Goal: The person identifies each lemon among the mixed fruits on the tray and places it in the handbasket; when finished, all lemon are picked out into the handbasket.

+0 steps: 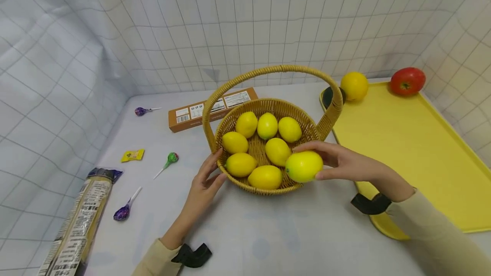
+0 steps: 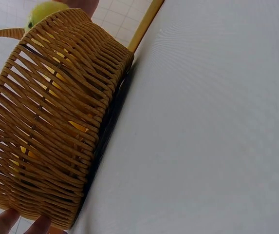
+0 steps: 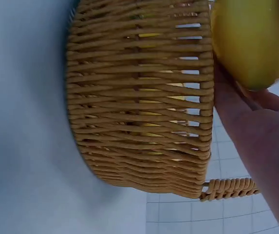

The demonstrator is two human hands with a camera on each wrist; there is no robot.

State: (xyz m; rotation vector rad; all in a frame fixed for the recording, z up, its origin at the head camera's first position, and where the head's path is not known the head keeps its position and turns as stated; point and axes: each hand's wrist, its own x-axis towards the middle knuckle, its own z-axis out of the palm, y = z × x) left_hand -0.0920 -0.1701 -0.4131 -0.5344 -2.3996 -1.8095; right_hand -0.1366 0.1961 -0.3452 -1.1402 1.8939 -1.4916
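Right hand (image 1: 345, 163) holds one lemon (image 1: 304, 166) between thumb and curled fingers, over the near right rim of the wicker basket (image 1: 245, 184); in the right wrist view the lemon (image 3: 253, 41) sits just above the basket wall (image 3: 139, 97), against the palm. Left hand (image 1: 205, 182) rests with straight fingers against the basket's near left rim, gripping nothing; the left wrist view shows fingertips (image 2: 3, 222) at the foot of the woven wall (image 2: 51, 126). Seven lemons (image 1: 277, 151) lie inside the basket, which stands on the pale table (image 1: 287, 233) under its arched handle (image 1: 272, 70). Just right of the basket lies a yellow tray (image 1: 414, 148), carrying an orange (image 1: 354, 85) and a red tomato (image 1: 407, 81) at its far end. Behind the basket: a brown carton (image 1: 192, 114). Left of it: three lollipops (image 1: 168, 161), a yellow sweet (image 1: 132, 155) and a long printed packet (image 1: 76, 229) at the table edge
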